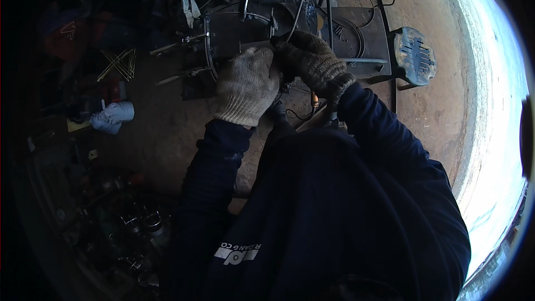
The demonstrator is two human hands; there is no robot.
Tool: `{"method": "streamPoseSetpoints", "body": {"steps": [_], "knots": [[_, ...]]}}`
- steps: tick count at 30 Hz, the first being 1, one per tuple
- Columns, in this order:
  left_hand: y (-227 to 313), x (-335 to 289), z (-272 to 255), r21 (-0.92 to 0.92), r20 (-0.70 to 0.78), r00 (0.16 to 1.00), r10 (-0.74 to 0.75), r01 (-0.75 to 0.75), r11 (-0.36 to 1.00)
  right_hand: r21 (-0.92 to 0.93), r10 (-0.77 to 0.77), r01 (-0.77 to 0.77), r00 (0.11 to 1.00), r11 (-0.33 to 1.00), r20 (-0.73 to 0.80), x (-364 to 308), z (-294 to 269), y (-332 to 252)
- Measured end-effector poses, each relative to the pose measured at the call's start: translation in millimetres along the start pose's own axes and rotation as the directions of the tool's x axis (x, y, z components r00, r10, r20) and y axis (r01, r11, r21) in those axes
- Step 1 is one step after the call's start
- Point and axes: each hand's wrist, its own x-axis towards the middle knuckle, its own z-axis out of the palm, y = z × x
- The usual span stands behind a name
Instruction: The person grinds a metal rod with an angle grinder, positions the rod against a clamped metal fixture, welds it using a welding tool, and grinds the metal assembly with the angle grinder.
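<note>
On the floor, off the left edge of the table [374,33], crossed rods [117,66] and a pale cloth [113,117] are seen. At that left edge, a lower clamp [186,76] and an upper clamp [179,44] are set against the curved band [208,45]. The band is laid over the table's left part, and its far arc is met by another clamp [247,3]; pliers [186,3] are placed toward the far left corner.

The left hand [246,85], gloved, is held over the near edge, just beside the band, with its fingers curled; whether anything is gripped cannot be told. Close to its fingertips, the right hand [313,64], also gloved, is bent inward; its grip is hidden in shadow. A rod [298,15] is seen running from its knuckles toward the far edge; whether it is held or merely passed behind cannot be told.

Farther right, a wire coil [361,44] and a bar [362,61] are carried near the right edge, beyond which a seat [415,57] is stood.

The band is judged thin, stiff and springy, best taken by its bare arc between clamps. The rod is judged light and rigid, best held at mid-length; some slip through knitted gloves may be expected.
</note>
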Motion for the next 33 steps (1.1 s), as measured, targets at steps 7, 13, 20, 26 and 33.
{"method": "streamPoseSetpoints", "body": {"steps": [7, 13, 20, 26, 33], "knots": [[-81, -1, -47, -0.53, 0.296, 0.945, -0.14, 0.284, 0.799, 0.016, 0.164, -0.163, 0.979, 0.986, -0.119, 19, 38, 9], [-156, 5, -101, -0.585, 0.34, 0.94, -0.01, 0.219, 0.781, -0.033, 0.118, -0.128, 0.969, 0.991, -0.218, 25, 70, 31], [-191, 15, -113, -0.566, 0.413, 0.887, 0.207, 0.071, 0.822, -0.042, 0.046, -0.063, 0.943, 0.997, -0.329, 25, 97, 68], [-188, 41, -100, -0.601, 0.358, 0.807, 0.469, -0.185, 0.777, -0.049, -0.014, -0.004, 0.932, 0.999, -0.363, 27, 101, 76], [-165, 71, -45, -0.587, 0.332, 0.679, 0.655, -0.395, 0.707, -0.045, 0.026, -0.049, 0.911, 0.998, -0.412, 34, 117, 67]]}}
